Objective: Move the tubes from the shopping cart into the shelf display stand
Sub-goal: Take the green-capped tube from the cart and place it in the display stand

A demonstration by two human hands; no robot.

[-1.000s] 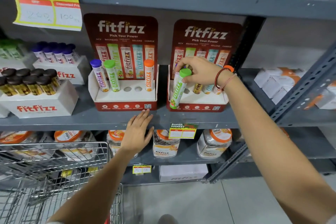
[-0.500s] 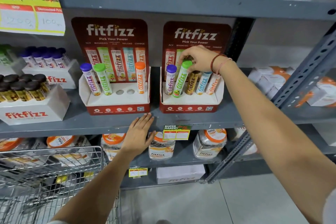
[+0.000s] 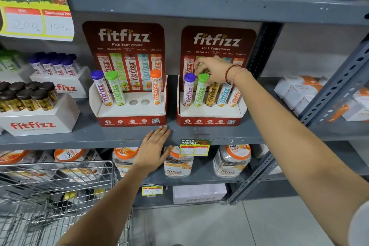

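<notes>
Two red fitfizz display stands sit on the grey shelf. The right stand [image 3: 209, 115] holds a purple [image 3: 188, 92], a green [image 3: 200, 94], a yellow [image 3: 212, 94], a blue [image 3: 223, 95] and an orange tube [image 3: 233, 97]. My right hand [image 3: 216, 72] hovers over the green tube's cap with loose, parted fingers; the tube stands in its hole. In the left stand [image 3: 129, 113] are purple [image 3: 100, 88], green [image 3: 115, 90] and orange [image 3: 155, 88] tubes, plus two empty holes [image 3: 139, 102]. My left hand [image 3: 153, 150] rests flat on the shelf's front edge. The wire shopping cart [image 3: 60, 185] is at lower left.
White fitfizz boxes of dark-capped [image 3: 26, 98] and purple-capped [image 3: 54, 64] tubes stand at the left. Orange-lidded jars [image 3: 231, 160] line the lower shelf. A slanted perforated upright [image 3: 329, 96] crosses at right, with white cartons [image 3: 297, 92] behind it.
The green tube went from tilted in my right hand into its hole in the right stand. My fingers have loosened above its cap. My left hand has stayed on the shelf edge.
</notes>
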